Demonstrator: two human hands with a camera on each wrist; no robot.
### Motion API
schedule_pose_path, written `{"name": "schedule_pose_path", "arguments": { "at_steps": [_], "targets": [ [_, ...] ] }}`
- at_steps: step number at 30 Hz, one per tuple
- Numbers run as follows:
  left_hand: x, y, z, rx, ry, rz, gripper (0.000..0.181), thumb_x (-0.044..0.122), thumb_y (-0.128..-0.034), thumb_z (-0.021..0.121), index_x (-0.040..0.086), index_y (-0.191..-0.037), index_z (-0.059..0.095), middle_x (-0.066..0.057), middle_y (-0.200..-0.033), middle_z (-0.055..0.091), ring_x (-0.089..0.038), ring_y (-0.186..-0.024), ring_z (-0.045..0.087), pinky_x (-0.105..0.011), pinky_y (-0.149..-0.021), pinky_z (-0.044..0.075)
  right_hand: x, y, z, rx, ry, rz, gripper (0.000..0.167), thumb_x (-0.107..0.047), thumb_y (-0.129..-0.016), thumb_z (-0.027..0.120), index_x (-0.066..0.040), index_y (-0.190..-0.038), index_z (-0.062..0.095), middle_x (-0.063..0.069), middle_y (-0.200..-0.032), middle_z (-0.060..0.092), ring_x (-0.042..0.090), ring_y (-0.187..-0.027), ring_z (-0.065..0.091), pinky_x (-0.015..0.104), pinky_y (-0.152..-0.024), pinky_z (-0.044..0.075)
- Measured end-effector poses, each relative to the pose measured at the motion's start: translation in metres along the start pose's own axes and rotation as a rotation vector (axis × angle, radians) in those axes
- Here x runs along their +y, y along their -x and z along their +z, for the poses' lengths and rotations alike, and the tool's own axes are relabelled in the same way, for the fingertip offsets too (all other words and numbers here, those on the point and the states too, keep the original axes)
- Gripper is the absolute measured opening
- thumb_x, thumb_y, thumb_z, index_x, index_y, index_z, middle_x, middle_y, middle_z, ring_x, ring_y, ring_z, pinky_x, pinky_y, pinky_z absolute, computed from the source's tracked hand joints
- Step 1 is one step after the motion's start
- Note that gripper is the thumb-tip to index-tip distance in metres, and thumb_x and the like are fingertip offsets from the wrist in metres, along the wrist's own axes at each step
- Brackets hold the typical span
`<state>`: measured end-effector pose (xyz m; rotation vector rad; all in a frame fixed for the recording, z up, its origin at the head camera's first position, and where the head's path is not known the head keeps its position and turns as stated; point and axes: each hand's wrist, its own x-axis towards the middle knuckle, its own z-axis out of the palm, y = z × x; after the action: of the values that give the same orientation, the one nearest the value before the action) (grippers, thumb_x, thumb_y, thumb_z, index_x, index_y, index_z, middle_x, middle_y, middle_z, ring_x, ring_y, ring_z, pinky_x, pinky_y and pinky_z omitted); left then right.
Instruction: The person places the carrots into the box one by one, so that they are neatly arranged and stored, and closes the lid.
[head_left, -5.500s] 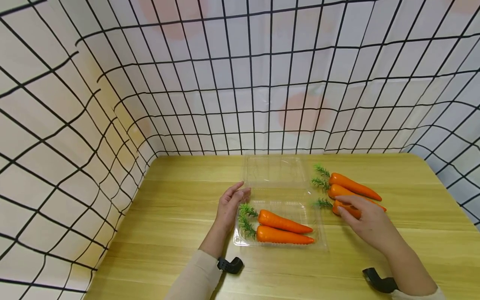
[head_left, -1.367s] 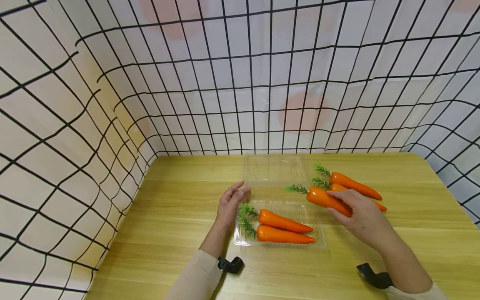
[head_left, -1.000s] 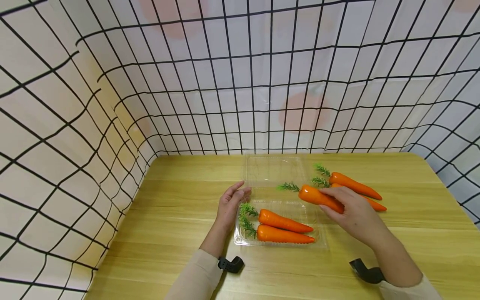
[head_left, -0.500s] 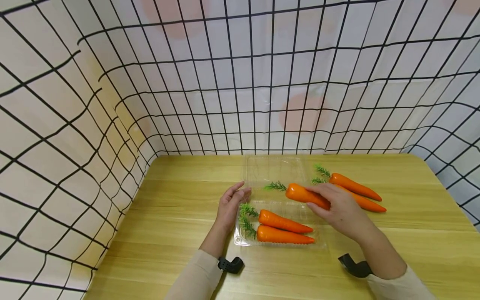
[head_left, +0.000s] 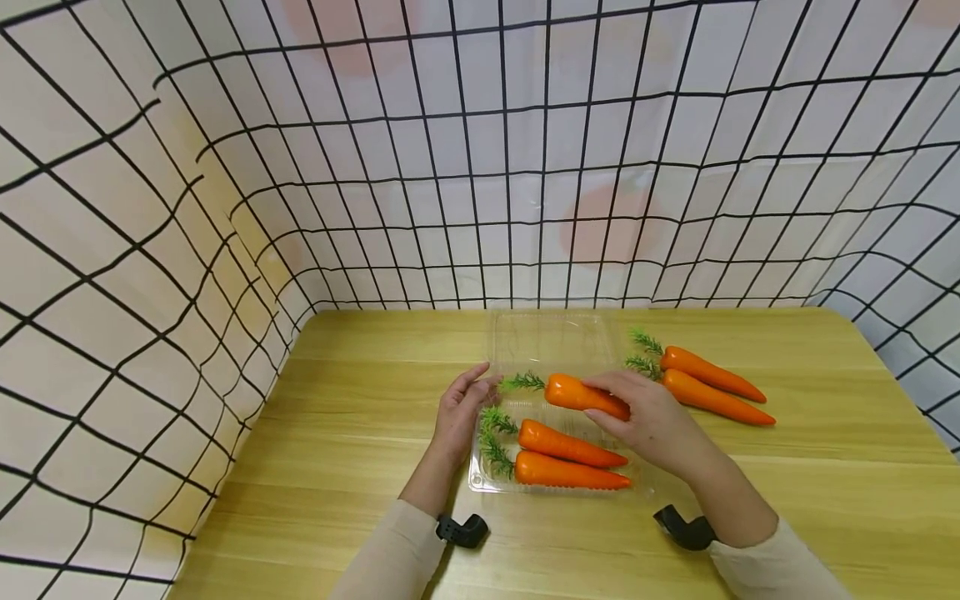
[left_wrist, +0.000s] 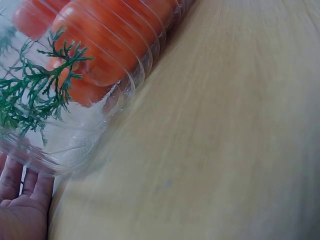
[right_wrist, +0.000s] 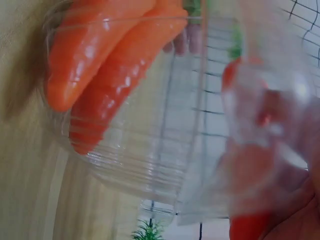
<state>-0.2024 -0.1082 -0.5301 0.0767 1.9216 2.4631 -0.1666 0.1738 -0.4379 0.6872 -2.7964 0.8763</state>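
My right hand (head_left: 656, 425) pinches an orange carrot (head_left: 570, 393) between thumb and fingers. The carrot's green leafy top points left, above the rear part of a clear plastic clamshell box (head_left: 475, 482). Two carrots lie side by side in the box, a rear one (head_left: 566, 442) and a front one (head_left: 562, 472), leaves to the left. Beside the box's left end is my left hand (head_left: 456, 412), fingers extended; in the left wrist view its fingertips (left_wrist: 42, 187) touch the clear wall. The right wrist view shows the carrots' tips (right_wrist: 62, 97) through the plastic.
The box's clear lid (head_left: 551, 337) lies folded back behind it. Two more carrots, a rear one (head_left: 712, 373) and a front one (head_left: 716, 398), lie on the wooden table (head_left: 337, 433) at right. A grid-patterned cloth (head_left: 480, 200) encloses the back and sides.
My right hand has picked the nearest carrot from the group at right and carried it left over the box. My left hand has stayed in place.
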Motion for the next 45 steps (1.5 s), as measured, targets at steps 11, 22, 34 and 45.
{"name": "schedule_pose_path", "arguments": {
  "at_steps": [11,22,34,45],
  "targets": [
    [0.002,0.001,0.0,-0.001,-0.002,-0.018,0.044,0.014,-0.1046,0.051,-0.001,-0.146,0.05,-0.03,-0.137,0.061,-0.007,-0.11,0.066,-0.028,-0.093,0.056,0.001,-0.011,0.013,-0.053,-0.049,-0.011,0.041,-0.026,-0.092,0.077,-0.017,-0.131,0.068,0.003,-0.125,0.071,0.026,-0.111,0.068,0.048,-0.093,0.059],
    [0.004,0.001,0.0,0.016,-0.047,-0.031,0.043,0.017,-0.105,0.052,0.004,-0.145,0.053,-0.021,-0.135,0.066,-0.02,-0.128,0.062,-0.021,-0.104,0.048,0.001,-0.021,0.019,-0.123,-0.078,-0.014,0.041,-0.021,-0.093,0.076,-0.018,-0.132,0.067,0.003,-0.128,0.07,0.025,-0.113,0.066,0.05,-0.096,0.057],
    [0.003,0.001,0.001,0.01,-0.017,0.004,0.043,0.015,-0.1049,0.052,-0.001,-0.145,0.051,-0.013,-0.128,0.072,-0.006,-0.112,0.067,-0.028,-0.115,0.04,0.005,-0.03,0.033,-0.213,-0.083,-0.021,0.038,-0.02,-0.095,0.072,-0.015,-0.132,0.067,0.007,-0.126,0.069,0.027,-0.113,0.065,0.052,-0.098,0.056],
    [0.001,0.001,0.0,0.017,-0.026,-0.017,0.041,0.014,-0.105,0.051,0.002,-0.144,0.054,-0.017,-0.13,0.071,-0.007,-0.111,0.065,-0.023,-0.104,0.046,0.006,-0.031,0.04,-0.255,0.01,-0.073,0.036,-0.017,-0.096,0.07,-0.01,-0.131,0.067,0.011,-0.13,0.07,0.033,-0.121,0.065,0.053,-0.103,0.054]
  ]
}}
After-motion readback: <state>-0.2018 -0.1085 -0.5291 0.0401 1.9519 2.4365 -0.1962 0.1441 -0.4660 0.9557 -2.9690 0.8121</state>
